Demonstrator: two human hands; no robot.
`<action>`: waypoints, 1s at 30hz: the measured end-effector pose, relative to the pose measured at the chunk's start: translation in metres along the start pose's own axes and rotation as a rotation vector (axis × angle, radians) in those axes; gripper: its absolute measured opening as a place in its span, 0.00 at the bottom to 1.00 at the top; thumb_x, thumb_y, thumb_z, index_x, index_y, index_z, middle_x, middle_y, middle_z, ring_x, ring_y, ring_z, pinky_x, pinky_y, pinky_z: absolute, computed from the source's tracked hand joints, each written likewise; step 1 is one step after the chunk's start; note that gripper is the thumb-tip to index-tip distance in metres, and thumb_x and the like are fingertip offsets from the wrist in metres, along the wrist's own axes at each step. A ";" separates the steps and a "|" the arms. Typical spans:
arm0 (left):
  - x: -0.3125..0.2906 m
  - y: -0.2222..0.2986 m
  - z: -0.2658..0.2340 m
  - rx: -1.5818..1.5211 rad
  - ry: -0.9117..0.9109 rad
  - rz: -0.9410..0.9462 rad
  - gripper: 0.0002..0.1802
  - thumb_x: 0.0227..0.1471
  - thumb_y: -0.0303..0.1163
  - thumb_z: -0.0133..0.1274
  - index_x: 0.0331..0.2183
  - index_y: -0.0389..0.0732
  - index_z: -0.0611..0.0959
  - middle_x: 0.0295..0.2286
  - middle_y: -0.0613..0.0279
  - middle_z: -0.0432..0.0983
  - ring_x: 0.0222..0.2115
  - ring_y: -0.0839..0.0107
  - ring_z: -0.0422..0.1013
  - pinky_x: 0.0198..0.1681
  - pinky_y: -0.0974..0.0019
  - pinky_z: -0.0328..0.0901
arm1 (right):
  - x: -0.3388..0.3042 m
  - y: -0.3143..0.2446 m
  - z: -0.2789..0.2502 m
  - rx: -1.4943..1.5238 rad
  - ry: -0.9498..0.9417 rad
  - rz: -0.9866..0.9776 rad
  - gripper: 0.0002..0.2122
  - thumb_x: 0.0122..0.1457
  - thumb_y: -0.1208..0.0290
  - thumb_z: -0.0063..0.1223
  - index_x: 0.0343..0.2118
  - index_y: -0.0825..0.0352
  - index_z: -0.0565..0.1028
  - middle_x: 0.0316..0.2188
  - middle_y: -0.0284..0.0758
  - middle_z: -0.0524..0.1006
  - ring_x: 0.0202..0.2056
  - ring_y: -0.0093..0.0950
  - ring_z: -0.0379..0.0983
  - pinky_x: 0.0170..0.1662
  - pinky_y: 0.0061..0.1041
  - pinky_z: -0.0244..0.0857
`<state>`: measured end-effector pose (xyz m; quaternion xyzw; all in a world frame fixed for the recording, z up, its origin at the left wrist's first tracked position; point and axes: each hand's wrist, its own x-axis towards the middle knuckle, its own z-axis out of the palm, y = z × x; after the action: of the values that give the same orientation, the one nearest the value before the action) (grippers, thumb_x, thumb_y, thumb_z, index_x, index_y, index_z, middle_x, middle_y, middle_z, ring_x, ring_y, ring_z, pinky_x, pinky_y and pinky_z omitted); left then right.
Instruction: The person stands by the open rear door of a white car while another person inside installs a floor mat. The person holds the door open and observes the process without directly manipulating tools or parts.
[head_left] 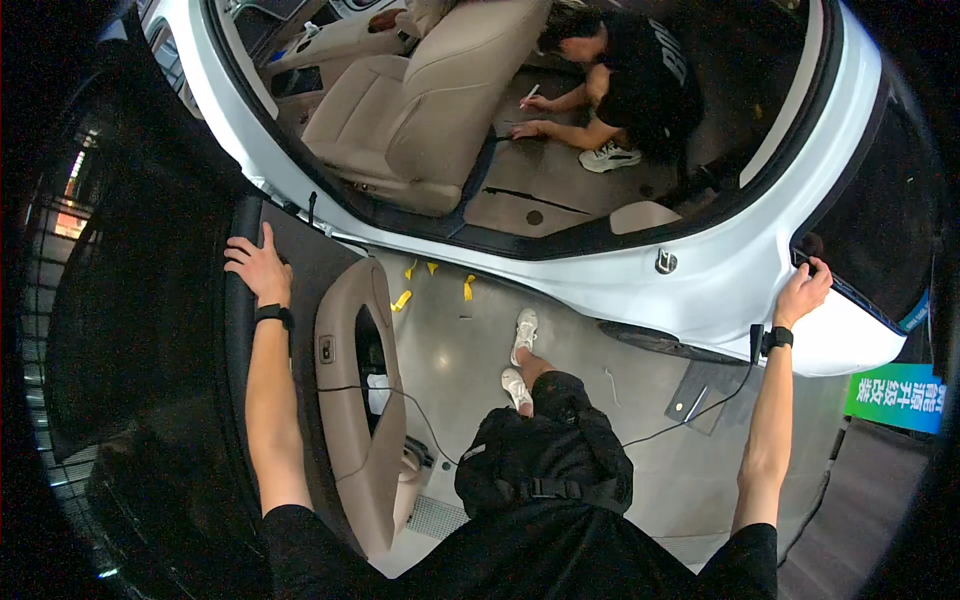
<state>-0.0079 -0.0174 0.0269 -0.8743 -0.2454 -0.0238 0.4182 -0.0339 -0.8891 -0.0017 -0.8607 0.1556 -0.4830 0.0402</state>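
My left hand (260,268) is open, fingers spread, resting on the dark upper edge of the swung-out car door (290,250). That door's beige inner panel (355,450) has an armrest and a window switch (326,348). On the right, my right hand (803,293) lies against the white car body (700,260) beside the dark rear side window (850,220). Its fingers are slightly bent and apart, with no loose object seen in them. Each wrist wears a black band. Between my arms the door opening shows a beige seat (430,120) and the rear floor (530,205).
Inside the cabin another person (640,80) crouches, a white pen-like item (530,95) in one hand. Yellow strips (402,300) lie on the grey floor (460,350). A thin black cable (690,412) runs past my waist. A green sign (890,398) stands at the right.
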 end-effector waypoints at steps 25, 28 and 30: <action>0.018 -0.065 0.002 -0.769 0.018 0.217 0.41 0.39 0.27 0.66 0.57 0.54 0.72 0.62 0.49 0.56 0.61 0.46 0.57 0.63 0.49 0.57 | 0.005 -0.013 -0.011 0.183 -0.027 0.049 0.09 0.61 0.72 0.51 0.41 0.71 0.75 0.44 0.44 0.74 0.50 0.43 0.69 0.55 0.41 0.59; 0.015 -0.059 0.001 -0.781 0.032 0.224 0.39 0.40 0.27 0.65 0.56 0.54 0.73 0.62 0.49 0.56 0.61 0.46 0.57 0.63 0.50 0.57 | 0.006 -0.014 -0.012 0.158 -0.019 0.065 0.10 0.61 0.72 0.51 0.41 0.71 0.75 0.44 0.44 0.74 0.50 0.43 0.69 0.56 0.40 0.59; 0.016 -0.062 -0.001 -0.771 0.080 0.244 0.37 0.41 0.26 0.64 0.55 0.53 0.73 0.61 0.49 0.57 0.61 0.45 0.57 0.63 0.50 0.57 | 0.008 -0.014 -0.010 0.188 -0.020 0.073 0.10 0.61 0.72 0.51 0.42 0.71 0.75 0.44 0.44 0.75 0.50 0.43 0.69 0.56 0.40 0.59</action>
<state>-0.0215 0.0208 0.0758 -0.9881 -0.0966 -0.0982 0.0686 -0.0353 -0.8776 0.0130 -0.8517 0.1405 -0.4851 0.1397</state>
